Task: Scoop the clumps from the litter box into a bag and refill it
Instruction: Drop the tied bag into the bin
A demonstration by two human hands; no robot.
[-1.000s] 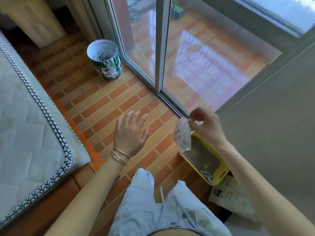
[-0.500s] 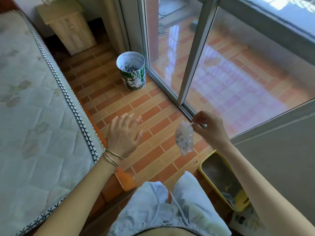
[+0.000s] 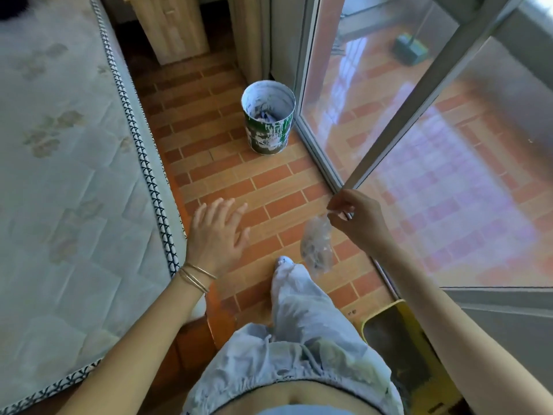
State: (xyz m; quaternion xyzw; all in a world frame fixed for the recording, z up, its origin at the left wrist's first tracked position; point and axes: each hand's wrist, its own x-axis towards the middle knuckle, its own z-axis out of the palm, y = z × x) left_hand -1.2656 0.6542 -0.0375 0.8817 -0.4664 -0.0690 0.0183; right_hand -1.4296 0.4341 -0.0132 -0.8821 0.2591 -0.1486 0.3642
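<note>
My right hand (image 3: 357, 221) pinches the top of a small clear plastic bag (image 3: 316, 247) that hangs below it, with dark clumps showing inside. My left hand (image 3: 217, 235) is held out over the brick-pattern floor, fingers straight and spread, holding nothing. The yellow litter box (image 3: 389, 333) sits on the floor at the lower right, beside the glass door and partly hidden behind my right arm; its inside looks dark. A paint-smeared round bin (image 3: 268, 121) stands further ahead by the door frame.
A mattress (image 3: 68, 175) with patterned edging fills the left side. A sliding glass door (image 3: 419, 145) runs along the right, with a balcony beyond. A wooden cabinet (image 3: 170, 25) stands at the far end. My leg in light trousers (image 3: 299, 310) steps forward along the narrow floor strip.
The view has moved forward along the floor: the litter box has slid toward the lower right edge and the bin is nearer. The bag still hangs from my right hand; one leg has stepped forward.
</note>
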